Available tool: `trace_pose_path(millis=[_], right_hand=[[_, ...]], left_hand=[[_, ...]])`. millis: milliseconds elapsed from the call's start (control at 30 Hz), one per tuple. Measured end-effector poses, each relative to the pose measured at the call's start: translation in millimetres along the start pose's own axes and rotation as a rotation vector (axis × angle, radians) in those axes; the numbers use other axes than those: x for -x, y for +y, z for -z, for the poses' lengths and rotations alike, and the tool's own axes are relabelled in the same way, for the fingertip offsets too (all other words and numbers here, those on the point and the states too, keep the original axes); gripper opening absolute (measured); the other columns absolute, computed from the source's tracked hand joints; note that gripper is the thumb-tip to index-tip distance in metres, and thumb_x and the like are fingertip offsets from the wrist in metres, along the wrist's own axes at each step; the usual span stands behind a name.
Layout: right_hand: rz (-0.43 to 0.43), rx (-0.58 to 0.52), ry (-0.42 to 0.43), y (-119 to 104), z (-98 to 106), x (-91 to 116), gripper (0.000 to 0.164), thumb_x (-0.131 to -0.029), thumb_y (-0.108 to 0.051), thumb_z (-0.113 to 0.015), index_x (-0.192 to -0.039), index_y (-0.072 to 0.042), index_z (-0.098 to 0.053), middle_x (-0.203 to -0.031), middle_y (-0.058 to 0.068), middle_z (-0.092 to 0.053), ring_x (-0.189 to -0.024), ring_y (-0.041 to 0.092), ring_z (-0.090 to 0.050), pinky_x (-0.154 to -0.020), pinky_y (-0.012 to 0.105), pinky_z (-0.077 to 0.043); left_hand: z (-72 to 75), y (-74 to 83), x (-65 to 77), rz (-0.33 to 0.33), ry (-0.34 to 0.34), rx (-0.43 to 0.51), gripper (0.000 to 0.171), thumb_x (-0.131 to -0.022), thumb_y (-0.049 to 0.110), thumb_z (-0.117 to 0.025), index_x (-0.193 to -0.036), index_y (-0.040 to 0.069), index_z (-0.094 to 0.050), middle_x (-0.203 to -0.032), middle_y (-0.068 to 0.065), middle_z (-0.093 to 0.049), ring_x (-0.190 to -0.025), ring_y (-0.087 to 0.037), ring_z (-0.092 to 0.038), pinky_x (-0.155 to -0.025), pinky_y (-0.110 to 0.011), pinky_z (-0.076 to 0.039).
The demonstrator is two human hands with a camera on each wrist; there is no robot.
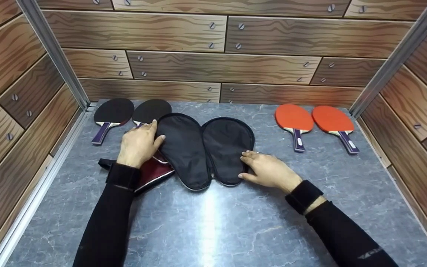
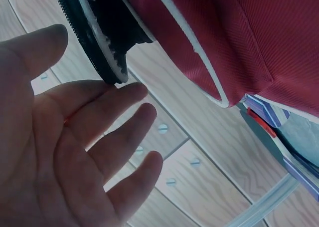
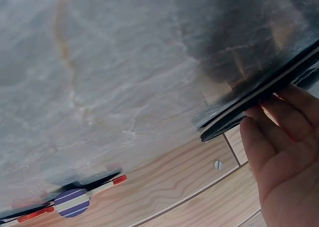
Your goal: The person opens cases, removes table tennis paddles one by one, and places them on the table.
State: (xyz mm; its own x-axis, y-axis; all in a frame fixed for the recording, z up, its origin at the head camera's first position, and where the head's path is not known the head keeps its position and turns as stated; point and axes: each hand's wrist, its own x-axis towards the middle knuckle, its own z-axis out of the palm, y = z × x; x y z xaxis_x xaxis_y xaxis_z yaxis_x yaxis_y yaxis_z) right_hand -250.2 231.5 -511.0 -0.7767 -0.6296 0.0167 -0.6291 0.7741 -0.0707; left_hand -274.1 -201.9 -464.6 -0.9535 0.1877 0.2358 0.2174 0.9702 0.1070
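Note:
A black table tennis paddle case (image 1: 184, 148) lies unfolded in the middle of the table, its two paddle-shaped halves side by side. My left hand (image 1: 139, 142), fingers extended, touches the outer edge of its left half; in the left wrist view the zippered rim (image 2: 94, 42) meets the fingers. Partly beneath that half sits a red case (image 1: 154, 172) with white piping and a black strap. On the right half's outer edge, my right hand (image 1: 269, 170) rests its fingertips; the right wrist view shows them at the zippered edge (image 3: 259, 95).
Two paddles with black faces (image 1: 114, 111) lie at the back left, one partly behind my left hand. At the back right are two paddles with orange-red faces (image 1: 294, 116). Wood-patterned walls (image 1: 221, 66) enclose the grey marbled table (image 1: 258, 226) on three sides.

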Motion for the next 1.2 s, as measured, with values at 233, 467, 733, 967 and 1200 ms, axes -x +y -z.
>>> trace_pose_path(millis=[233,467,733,967,1200], right_hand=[[-0.013,-0.027,-0.030,2,1,1,0.073,-0.114,-0.055,-0.072,-0.159,0.003,-0.069,-0.170,0.025,-0.065,-0.160,0.044,-0.065,-0.130,0.062,-0.056],[-0.015,-0.029,-0.040,2,-1,3,0.074,-0.114,-0.055,-0.071,-0.161,0.003,-0.067,-0.172,0.025,-0.063,-0.161,0.045,-0.063,-0.131,0.062,-0.055],[-0.025,-0.035,-0.048,1,0,4,0.075,-0.114,-0.055,-0.071,-0.162,0.002,-0.066,-0.174,0.025,-0.062,-0.161,0.045,-0.063,-0.130,0.063,-0.056],[-0.027,-0.030,-0.052,1,-1,3,0.074,-0.114,-0.055,-0.071,-0.162,0.002,-0.067,-0.173,0.024,-0.063,-0.160,0.046,-0.064,-0.129,0.063,-0.057],[-0.028,-0.031,-0.054,-1,1,4,0.075,-0.114,-0.055,-0.072,-0.163,0.001,-0.067,-0.174,0.024,-0.062,-0.160,0.046,-0.064,-0.129,0.062,-0.057]], left_hand=[[1.6,1.3,-0.3,-0.004,0.039,0.030,0.061,-0.120,0.037,-0.061,-0.167,-0.002,-0.061,-0.158,-0.025,-0.074,-0.149,-0.042,-0.074,-0.122,-0.062,-0.060],[6.7,7.6,-1.4,-0.032,0.090,0.047,0.062,-0.120,0.039,-0.060,-0.169,0.002,-0.060,-0.161,-0.024,-0.073,-0.144,-0.046,-0.076,-0.111,-0.068,-0.065],[9.9,17.5,-4.4,-0.070,0.141,0.130,0.062,-0.120,0.038,-0.060,-0.173,0.006,-0.057,-0.167,-0.018,-0.070,-0.142,-0.049,-0.076,-0.114,-0.068,-0.063],[5.9,25.4,-9.8,-0.099,0.140,0.221,0.065,-0.123,0.039,-0.056,-0.180,0.010,-0.047,-0.176,-0.014,-0.062,-0.152,-0.048,-0.070,-0.126,-0.066,-0.057],[-4.1,33.8,-13.3,-0.161,0.142,0.299,0.068,-0.125,0.039,-0.050,-0.184,0.007,-0.037,-0.184,-0.017,-0.051,-0.161,-0.045,-0.062,-0.133,-0.063,-0.052]])
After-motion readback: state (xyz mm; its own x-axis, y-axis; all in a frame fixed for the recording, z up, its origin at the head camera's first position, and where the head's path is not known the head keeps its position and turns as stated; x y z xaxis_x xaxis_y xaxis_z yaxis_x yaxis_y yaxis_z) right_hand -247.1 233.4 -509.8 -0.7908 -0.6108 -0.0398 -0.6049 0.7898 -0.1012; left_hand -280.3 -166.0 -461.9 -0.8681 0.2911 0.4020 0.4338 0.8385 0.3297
